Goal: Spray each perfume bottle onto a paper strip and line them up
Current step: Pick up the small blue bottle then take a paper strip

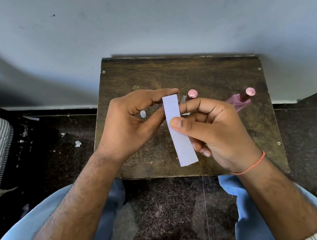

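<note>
A small stack of paper strips [180, 131] is held above the dark wooden surface [197, 71], lying roughly upright from the camera's side with its top end tilted a little to the left. The right hand [218, 130] has its thumb pressed on the front of the stack near the middle and its fingers curled behind it, while the left hand [132, 123] pinches the top end between thumb and forefinger, as if one strip is being peeled from the rest. The lower edge shows several layers fanned slightly, so it is judged that more than one strip could be drawn off together if the pinch is not confined to the top sheet; thin paper may also be creased or torn if it is pulled sideways against the thumb's pressure. Behind the hands stand a bottle with a pink round cap [192, 93] and, well to the right, a pink bottle [240, 100] with a like cap; a small clear cap [143, 113] stands near the left hand. A third bottle appears to be partly hidden behind the strips, though it cannot be told for certain. Because the hands work just in front of these bottles, one might be knocked over by a forward jerk when the strip comes free. No strip is yet seen laid out on the surface.
</note>
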{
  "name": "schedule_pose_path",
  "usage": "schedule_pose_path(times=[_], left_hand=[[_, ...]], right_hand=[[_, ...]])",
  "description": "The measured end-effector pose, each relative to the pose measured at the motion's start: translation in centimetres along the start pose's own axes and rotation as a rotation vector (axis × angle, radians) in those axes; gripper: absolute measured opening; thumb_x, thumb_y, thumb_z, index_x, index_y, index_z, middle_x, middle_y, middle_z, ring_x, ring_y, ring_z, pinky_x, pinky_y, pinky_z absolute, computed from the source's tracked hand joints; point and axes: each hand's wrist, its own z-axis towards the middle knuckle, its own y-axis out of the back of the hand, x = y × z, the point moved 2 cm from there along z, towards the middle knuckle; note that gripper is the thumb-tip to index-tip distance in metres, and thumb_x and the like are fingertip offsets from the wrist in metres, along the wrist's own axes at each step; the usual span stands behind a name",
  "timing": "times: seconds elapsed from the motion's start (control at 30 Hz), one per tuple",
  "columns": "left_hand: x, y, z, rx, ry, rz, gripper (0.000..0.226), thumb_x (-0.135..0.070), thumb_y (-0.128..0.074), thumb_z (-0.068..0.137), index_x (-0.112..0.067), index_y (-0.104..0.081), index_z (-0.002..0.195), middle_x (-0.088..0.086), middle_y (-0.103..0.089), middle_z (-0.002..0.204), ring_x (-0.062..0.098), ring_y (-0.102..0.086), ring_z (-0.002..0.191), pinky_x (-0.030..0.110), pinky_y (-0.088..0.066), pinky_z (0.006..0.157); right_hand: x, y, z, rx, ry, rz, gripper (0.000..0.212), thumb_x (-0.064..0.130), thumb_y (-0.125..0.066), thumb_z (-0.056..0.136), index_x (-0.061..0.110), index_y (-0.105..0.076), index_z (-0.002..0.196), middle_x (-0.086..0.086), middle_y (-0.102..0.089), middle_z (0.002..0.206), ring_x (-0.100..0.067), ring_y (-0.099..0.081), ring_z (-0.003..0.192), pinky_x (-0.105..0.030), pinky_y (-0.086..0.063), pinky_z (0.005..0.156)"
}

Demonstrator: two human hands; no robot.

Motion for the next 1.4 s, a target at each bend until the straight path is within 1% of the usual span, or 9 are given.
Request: schedule_pose_path(times=[0.17, 0.37, 0.6, 0.8, 0.9, 0.97, 1.07, 1.17, 1.4], left_hand=[[0.2, -0.3, 0.1, -0.014, 0.016, -0.015, 0.025, -0.005, -0.081, 0.099, -0.007, -0.08, 0.123, 0.002, -0.082, 0.118, 0.014, -0.081, 0.11, 0.038, -0.065, 0.094], [0.0, -0.4, 0.1, -0.012, -0.002, -0.04, 0.018, -0.012, -0.076, 0.101, -0.01, -0.081, 0.118, -0.006, -0.08, 0.116, 0.003, -0.079, 0.106, 0.023, -0.063, 0.086], [0.2, -0.6, -0.1, -0.036, -0.056, 0.029, 0.015, -0.013, -0.075, 0.103, -0.01, -0.084, 0.114, -0.013, -0.077, 0.117, 0.003, -0.078, 0.109, 0.021, -0.062, 0.085], [1.7, 0.8, 0.3, -0.209, 0.312, -0.207, 0.021, -0.017, -0.081, 0.1, -0.036, -0.086, 0.107, -0.018, -0.086, 0.103, 0.005, -0.082, 0.1, 0.028, -0.066, 0.084], [1.8, 0.6, 0.5, -0.159, 0.411, -0.34, 0.021, -0.015, -0.078, 0.103, -0.033, -0.087, 0.105, -0.006, -0.087, 0.103, 0.016, -0.084, 0.096, 0.04, -0.07, 0.077], [2.0, 0.3, 0.3, -0.102, 0.473, -0.373, 0.015, -0.014, -0.075, 0.105, -0.02, -0.085, 0.113, -0.002, -0.088, 0.103, 0.017, -0.085, 0.095, 0.033, -0.069, 0.072], [2.1, 0.1, 0.1, -0.037, 0.541, -0.408, 0.016, -0.013, -0.071, 0.107, -0.014, -0.081, 0.119, -0.001, -0.088, 0.104, 0.014, -0.084, 0.096, 0.025, -0.065, 0.072], [2.0, 0.0, 0.1, -0.024, 0.583, -0.469, 0.02, -0.01, -0.07, 0.106, -0.019, -0.078, 0.123, 0.001, -0.088, 0.103, 0.015, -0.084, 0.099, 0.026, -0.066, 0.073], [2.2, -0.3, 0.2, -0.017, 0.612, -0.48, 0.026, -0.012, -0.072, 0.106, -0.02, -0.076, 0.13, 0.002, -0.088, 0.103, 0.014, -0.084, 0.101, 0.023, -0.064, 0.07]], right_hand=[[0.0, -0.1, -0.1, 0.055, -0.012, -0.025, 0.011, 0.034, -0.085, 0.09, 0.023, -0.086, 0.092, -0.016, -0.083, 0.082, -0.007, -0.052, 0.038, -0.015, -0.035, 0.036], [0.1, 0.0, -0.1, 0.06, -0.006, -0.023, 0.007, 0.024, -0.085, 0.092, 0.019, -0.086, 0.089, -0.016, -0.082, 0.078, -0.006, -0.048, 0.036, -0.014, -0.034, 0.037], [0.5, -0.1, -0.4, 0.093, 0.017, 0.036, 0.015, 0.032, -0.086, 0.085, 0.016, -0.086, 0.086, -0.016, -0.082, 0.076, -0.007, -0.048, 0.034, -0.014, -0.032, 0.036], [0.9, -0.7, -1.3, 0.233, 0.078, 0.059, 0.016, 0.033, -0.086, 0.09, 0.018, -0.086, 0.087, -0.013, -0.083, 0.08, -0.008, -0.054, 0.037, -0.015, -0.038, 0.037], [1.4, 0.1, -1.2, 0.157, 0.101, 0.063, 0.018, 0.038, -0.088, 0.088, 0.02, -0.086, 0.089, -0.013, -0.083, 0.079, -0.017, -0.057, 0.036, -0.015, -0.038, 0.037], [1.8, 1.0, -1.3, 0.094, 0.128, 0.059, 0.02, 0.042, -0.088, 0.087, 0.022, -0.086, 0.089, -0.012, -0.083, 0.078, -0.033, -0.055, 0.036, -0.015, -0.037, 0.036], [2.3, 2.7, -1.8, 0.003, 0.17, 0.041, 0.022, 0.045, -0.085, 0.088, 0.023, -0.085, 0.089, -0.01, -0.083, 0.077, -0.016, -0.06, 0.039, -0.014, -0.037, 0.037], [2.6, 5.0, -2.3, -0.093, 0.193, 0.017, 0.022, 0.05, -0.086, 0.084, 0.028, -0.086, 0.087, -0.005, -0.083, 0.079, -0.02, -0.062, 0.046, -0.014, -0.036, 0.038], [2.6, 13.2, -4.2, -0.444, 0.171, -0.075, 0.037, 0.06, -0.094, 0.068, 0.028, -0.087, 0.085, 0.01, -0.076, 0.07, -0.005, -0.048, 0.046, -0.017, -0.029, 0.044]])
